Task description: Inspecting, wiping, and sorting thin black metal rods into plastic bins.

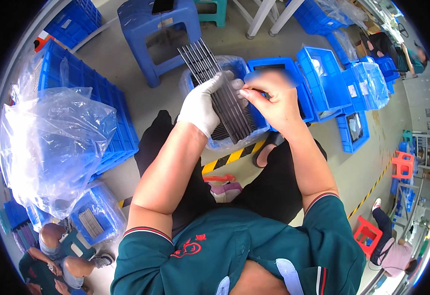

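My left hand (201, 107), in a white glove, is wrapped round a bundle of long, thin, dark grey strips (229, 114). The bundle slants from upper left to lower right, its far ends fanned slightly apart. Bare and pinched, my right hand (273, 96) is just right of the bundle, beside the gloved fingertips. Whatever lies between its thumb and finger is too small to make out. Below the bundle stands a blue bin (260, 129) lined with clear plastic, holding more dark strips. Another blue bin (293, 64) with dark pieces is partly hidden behind my right hand.
A blue stool (148, 54) with a dark flat object on top stands ahead. Stacked blue crates (84, 83) under clear plastic film (52, 147) rise at the left. More blue trays (325, 81) are at the right. Striped floor tape (234, 156) runs below the bin. Other people sit farther off.
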A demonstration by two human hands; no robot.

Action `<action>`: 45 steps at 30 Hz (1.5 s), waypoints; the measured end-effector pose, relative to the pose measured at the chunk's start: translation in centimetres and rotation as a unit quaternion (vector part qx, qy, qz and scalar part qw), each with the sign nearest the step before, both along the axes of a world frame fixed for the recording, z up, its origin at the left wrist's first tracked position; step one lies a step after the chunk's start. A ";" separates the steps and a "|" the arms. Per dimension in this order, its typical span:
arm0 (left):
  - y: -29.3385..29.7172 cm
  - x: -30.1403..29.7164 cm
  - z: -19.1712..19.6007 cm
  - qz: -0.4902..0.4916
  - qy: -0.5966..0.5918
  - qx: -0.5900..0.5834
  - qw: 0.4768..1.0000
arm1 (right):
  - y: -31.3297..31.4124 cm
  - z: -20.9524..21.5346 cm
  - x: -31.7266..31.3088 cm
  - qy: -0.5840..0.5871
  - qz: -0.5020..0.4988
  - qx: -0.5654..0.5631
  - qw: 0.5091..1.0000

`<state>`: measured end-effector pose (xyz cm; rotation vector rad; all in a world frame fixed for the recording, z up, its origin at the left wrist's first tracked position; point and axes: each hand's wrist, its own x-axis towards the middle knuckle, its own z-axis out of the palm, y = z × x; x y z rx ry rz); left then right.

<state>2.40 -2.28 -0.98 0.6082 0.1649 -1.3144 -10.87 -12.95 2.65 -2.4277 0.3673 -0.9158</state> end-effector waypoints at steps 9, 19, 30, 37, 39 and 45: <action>0.0 -0.1 0.7 0.006 -0.028 0.044 0.999 | 0.2 0.2 0.2 0.029 0.003 -0.033 0.999; -0.2 -0.4 0.4 0.031 -0.058 0.055 0.996 | 1.3 0.0 0.9 0.045 0.009 -0.175 0.983; -0.1 0.0 0.2 0.035 -0.030 0.063 0.997 | 1.0 -0.1 1.1 0.032 0.008 -0.003 0.999; -0.2 0.0 0.2 0.040 -0.030 0.065 0.997 | 1.0 -0.1 1.3 0.022 0.018 -0.070 0.997; -0.2 -0.1 0.4 0.042 -0.036 0.070 0.996 | 1.1 -0.1 1.3 0.010 0.025 -0.095 0.995; -0.3 0.2 -0.7 0.043 -0.051 0.054 0.996 | 1.3 -0.1 1.3 0.033 0.029 -0.141 0.989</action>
